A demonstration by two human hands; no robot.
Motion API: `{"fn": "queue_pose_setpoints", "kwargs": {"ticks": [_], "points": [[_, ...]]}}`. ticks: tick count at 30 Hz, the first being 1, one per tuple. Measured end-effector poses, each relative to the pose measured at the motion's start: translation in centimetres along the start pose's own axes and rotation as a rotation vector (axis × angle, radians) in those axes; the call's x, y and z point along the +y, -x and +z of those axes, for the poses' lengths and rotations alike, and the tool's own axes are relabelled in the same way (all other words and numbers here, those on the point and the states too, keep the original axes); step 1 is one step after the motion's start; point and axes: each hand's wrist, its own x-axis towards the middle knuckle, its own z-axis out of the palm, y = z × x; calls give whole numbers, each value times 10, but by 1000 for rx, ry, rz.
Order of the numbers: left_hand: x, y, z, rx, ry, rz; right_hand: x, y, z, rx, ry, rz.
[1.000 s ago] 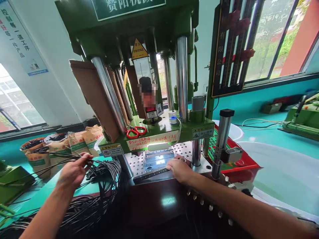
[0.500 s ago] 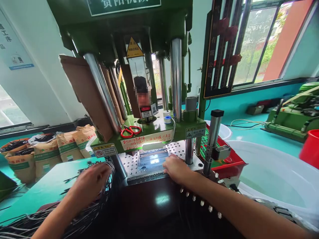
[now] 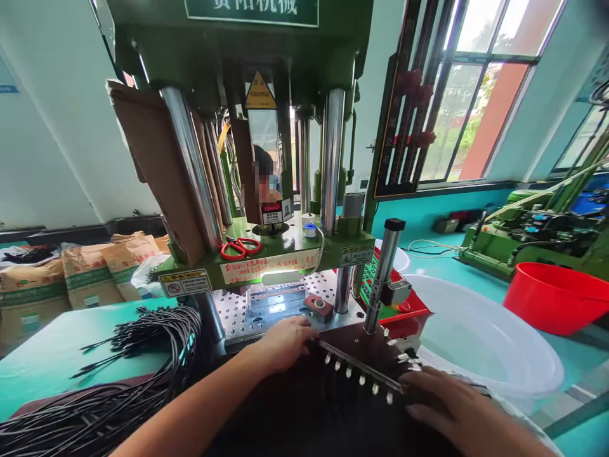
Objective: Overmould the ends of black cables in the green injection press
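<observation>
My left hand (image 3: 288, 343) is closed at the left end of a narrow dark bar (image 3: 356, 368) in front of the press bed. Several small shiny metal connectors stick out along the bar, with dark cables hanging below them. At the bar's right end is my right hand (image 3: 445, 403), its fingers and thumb closing around that end, slightly blurred. Behind my left hand lies a clear, shiny mould plate (image 3: 276, 303) on the perforated bed. A brown block with a round metal piece (image 3: 318, 307) sits to the plate's right.
A green press (image 3: 285, 254) stands ahead, with red-handled scissors (image 3: 240, 248) on its ledge. Black cables (image 3: 157, 355) lie bundled on the left table. On the right are a metal post (image 3: 383, 279), a red crate (image 3: 413, 317), a white tub (image 3: 490, 336) and a red tub (image 3: 552, 298).
My left hand has left the cable bundle and moved right to the bar. My right hand has moved from the mould plate to the bar's right end. The view has turned right.
</observation>
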Motion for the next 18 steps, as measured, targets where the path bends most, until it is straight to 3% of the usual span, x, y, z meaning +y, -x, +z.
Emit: {"fn": "queue_pose_setpoints", "kwargs": {"ticks": [2,4,8,11,13,18], "points": [[3,-20,14,6,42,-15,0,3,6,29,-8,22],[0,-24,19,36,99,-44,-1,2,9,67,-42,23],[-16,9,10,153,276,-172,-17,-16,4,52,-190,35],[-32,41,-5,227,486,-325,-45,-54,8,11,-331,-26],[-44,53,-13,304,617,-427,-67,-90,18,71,-368,-125],[-82,35,-19,623,744,-650,-109,-183,49,274,-282,-200]]}}
